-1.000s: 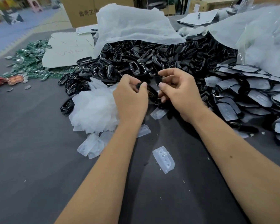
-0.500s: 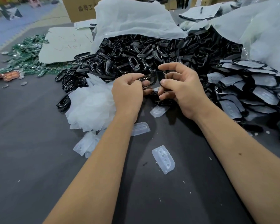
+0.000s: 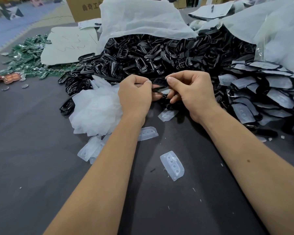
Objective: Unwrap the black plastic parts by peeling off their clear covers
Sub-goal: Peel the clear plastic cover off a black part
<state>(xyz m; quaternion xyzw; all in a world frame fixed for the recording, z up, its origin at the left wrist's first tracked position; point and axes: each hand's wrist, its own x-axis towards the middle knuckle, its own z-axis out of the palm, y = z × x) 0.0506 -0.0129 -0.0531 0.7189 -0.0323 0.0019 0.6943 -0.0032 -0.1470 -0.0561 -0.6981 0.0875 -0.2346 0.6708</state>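
Note:
A black plastic part (image 3: pixel 159 82) hangs between my two hands above the dark table. My left hand (image 3: pixel 134 97) pinches its left end with thumb and forefinger. My right hand (image 3: pixel 192 92) pinches its right end, the other fingers curled beneath. A pale bit of clear cover (image 3: pixel 165 91) shows under the part between the hands. Behind them lies a big heap of bare black parts (image 3: pixel 159 55). On the right is a stack of black parts in clear covers (image 3: pixel 261 92).
A heap of peeled clear covers (image 3: pixel 97 109) sits left of my left hand, and loose covers (image 3: pixel 172 165) lie on the dark table (image 3: pixel 32 167). White sheets (image 3: pixel 143 19) drape the black heap. Green circuit boards (image 3: pixel 24 60) lie far left, a cardboard box (image 3: pixel 87 7) behind.
My hands have drawn slightly apart and turned the black part flat between them. My right fingers, spread before, now curl under and pinch its end.

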